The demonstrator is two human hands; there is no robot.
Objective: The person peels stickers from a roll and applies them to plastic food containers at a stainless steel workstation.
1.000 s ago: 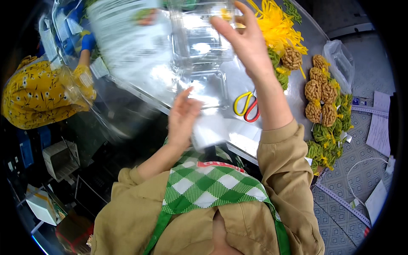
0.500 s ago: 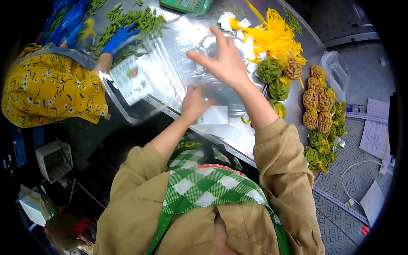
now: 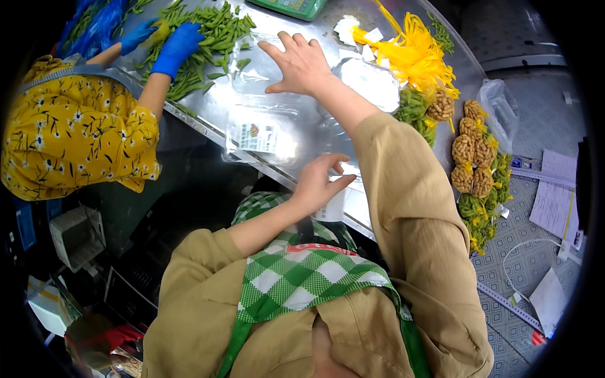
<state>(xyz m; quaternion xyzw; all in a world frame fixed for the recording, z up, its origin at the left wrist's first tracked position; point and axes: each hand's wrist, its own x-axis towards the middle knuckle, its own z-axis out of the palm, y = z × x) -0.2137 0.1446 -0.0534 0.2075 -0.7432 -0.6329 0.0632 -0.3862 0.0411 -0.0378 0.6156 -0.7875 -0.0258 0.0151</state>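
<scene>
My right hand [image 3: 296,66] is spread open, fingers apart, over a clear plastic clamshell [image 3: 246,107] lying on the metal table, with a printed label [image 3: 257,137] on it. My left hand [image 3: 318,183] is lower, near the table's front edge, fingers curved and apart beside more clear plastic, above a white paper slip [image 3: 331,211]. Right of my right hand lies a shiny clear tray [image 3: 372,85], with green bundles [image 3: 416,113] and a pile of yellow ties [image 3: 409,47] beside it.
At left, a co-worker in a yellow floral top [image 3: 82,126] has blue-gloved hands [image 3: 173,50] in green pods [image 3: 220,25]. A green device [image 3: 287,6] stands at the back. Brown bundles [image 3: 476,148] and a plastic bag [image 3: 498,110] line the right edge. A grey crate [image 3: 75,239] is below left.
The plastic containers have come down flat on the table. My right hand has moved left over them; my left hand has shifted right, and down from where it was half a second ago.
</scene>
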